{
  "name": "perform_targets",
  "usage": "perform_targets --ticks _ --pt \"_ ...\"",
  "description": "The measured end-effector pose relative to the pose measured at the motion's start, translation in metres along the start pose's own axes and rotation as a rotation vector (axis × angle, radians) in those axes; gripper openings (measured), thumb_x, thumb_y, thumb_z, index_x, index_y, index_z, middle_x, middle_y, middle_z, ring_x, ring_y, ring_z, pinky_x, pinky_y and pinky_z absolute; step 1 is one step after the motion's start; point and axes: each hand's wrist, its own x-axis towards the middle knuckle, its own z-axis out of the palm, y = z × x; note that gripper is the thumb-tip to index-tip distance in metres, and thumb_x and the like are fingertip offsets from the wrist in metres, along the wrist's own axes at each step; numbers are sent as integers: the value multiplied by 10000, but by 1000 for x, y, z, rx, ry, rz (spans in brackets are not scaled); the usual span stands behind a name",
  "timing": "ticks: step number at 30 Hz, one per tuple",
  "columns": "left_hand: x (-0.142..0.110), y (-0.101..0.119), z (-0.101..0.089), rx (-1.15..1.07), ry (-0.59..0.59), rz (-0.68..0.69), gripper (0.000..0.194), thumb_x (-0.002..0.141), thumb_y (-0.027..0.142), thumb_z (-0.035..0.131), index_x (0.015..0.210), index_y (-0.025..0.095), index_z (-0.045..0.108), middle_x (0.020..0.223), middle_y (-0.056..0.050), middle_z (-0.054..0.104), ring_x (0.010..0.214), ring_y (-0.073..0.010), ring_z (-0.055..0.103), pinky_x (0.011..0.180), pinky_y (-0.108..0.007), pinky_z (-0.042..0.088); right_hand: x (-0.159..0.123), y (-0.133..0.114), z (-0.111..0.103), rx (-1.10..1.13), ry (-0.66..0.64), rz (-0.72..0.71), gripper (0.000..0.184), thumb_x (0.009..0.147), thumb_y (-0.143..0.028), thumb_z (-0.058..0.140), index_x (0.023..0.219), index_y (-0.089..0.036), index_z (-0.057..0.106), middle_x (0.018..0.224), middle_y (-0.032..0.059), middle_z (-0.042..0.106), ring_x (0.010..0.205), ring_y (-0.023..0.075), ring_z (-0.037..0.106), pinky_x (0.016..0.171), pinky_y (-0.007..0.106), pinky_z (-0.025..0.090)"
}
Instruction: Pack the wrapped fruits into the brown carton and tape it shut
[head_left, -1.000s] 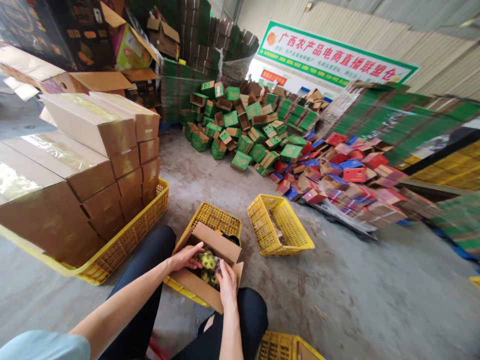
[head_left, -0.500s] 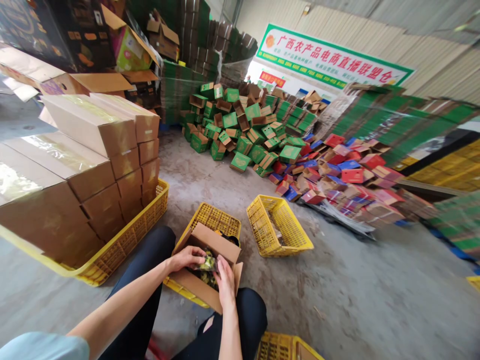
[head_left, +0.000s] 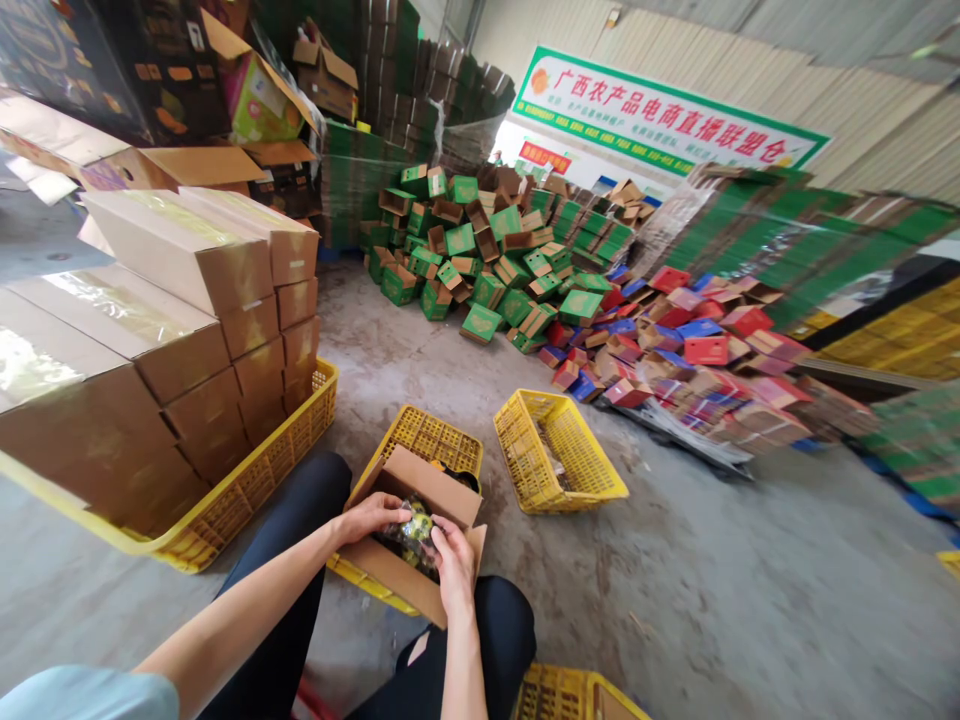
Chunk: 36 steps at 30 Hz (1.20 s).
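An open cardboard box [head_left: 401, 580] rests on an upturned-looking yellow crate [head_left: 431, 435] between my knees. Above the box's opening, both hands hold a clear plastic bag [head_left: 417, 527] around something round, yellow-green with dark spots, apparently a fruit. My left hand [head_left: 375, 514] pinches the bag's left side with thumb and fingers. On the other side, my right hand [head_left: 452, 560] grips it with bent fingers. More yellow-green and dark bagged pieces lie below in the box, partly hidden by the hands. A black and yellow object [head_left: 466, 480], partly covered, lies behind the box flap.
To the left, taped cardboard boxes [head_left: 210, 260] are stacked in a large yellow basket [head_left: 247, 500]. Another yellow crate [head_left: 592, 465] stands on the floor at right, and one [head_left: 551, 690] is at the bottom edge. Green cartons [head_left: 480, 322] and red-blue cartons [head_left: 705, 350] are heaped farther back.
The fingers of my left hand have drawn together on the bag. The bagged piece has turned slightly between my hands, and both hands stay over the box.
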Motion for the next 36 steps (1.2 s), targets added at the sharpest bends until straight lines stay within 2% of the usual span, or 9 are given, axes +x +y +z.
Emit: perform_targets --ticks 3,6,10,13,17,20,26,31,36 --pt "0 -1 -1 18 2 5 597 652 620 907 900 98 756 787 -78 712 762 -200 661 716 -289 472 1 2 0 8 4 13 541 595 -450 966 1047 -190 821 1084 107 814 987 288 766 832 363 609" --pt "2 -1 -3 60 51 13 571 622 605 923 847 117 731 720 -38 677 671 -152 608 654 -261 425 1 2 0 41 10 20 623 594 -425 965 1155 -211 798 1240 130 779 1055 297 757 844 365 605" --pt "5 -2 -5 93 96 41 564 599 603 926 803 130 696 715 -20 660 635 -123 556 624 -243 383 -1 -2 4 69 13 22 708 602 -416 957 1257 -235 756 1357 153 725 1172 325 722 886 390 600" --pt "5 -1 -5 110 120 82 579 608 639 905 764 130 678 673 -4 627 603 -106 508 603 -240 343 -4 -3 7 57 5 28 670 626 -456 944 1230 -228 768 1289 141 760 1192 327 715 909 392 599" --pt "4 2 -3 138 149 106 597 599 676 892 692 134 659 593 21 565 560 -90 426 575 -246 286 -6 -1 8 23 -84 84 616 660 -516 932 1176 -213 789 1150 123 802 1023 298 768 857 383 610" --pt "2 4 -1 143 155 100 597 587 679 896 698 135 680 604 12 583 574 -103 449 585 -249 304 -5 1 5 -8 -117 83 571 670 -532 927 1116 -196 809 1114 124 807 963 281 773 830 370 609" --pt "-4 11 2 161 87 87 675 668 682 860 1041 122 801 782 -41 712 649 -133 548 623 -246 362 0 8 -2 -105 -104 55 584 700 -593 888 1111 -183 825 1099 126 813 976 273 765 853 361 590" --pt "-5 12 3 165 114 125 637 675 679 855 945 103 832 796 -76 746 684 -164 578 658 -270 398 3 13 -5 -119 -71 48 576 699 -613 874 1103 -206 831 1133 120 809 1026 282 756 895 381 578" --pt "-2 9 1 207 152 135 638 681 728 819 795 100 810 660 -51 670 600 -136 488 592 -264 319 6 15 -5 -109 -45 42 554 693 -616 876 1078 -220 838 1114 114 812 1024 283 756 902 391 578"
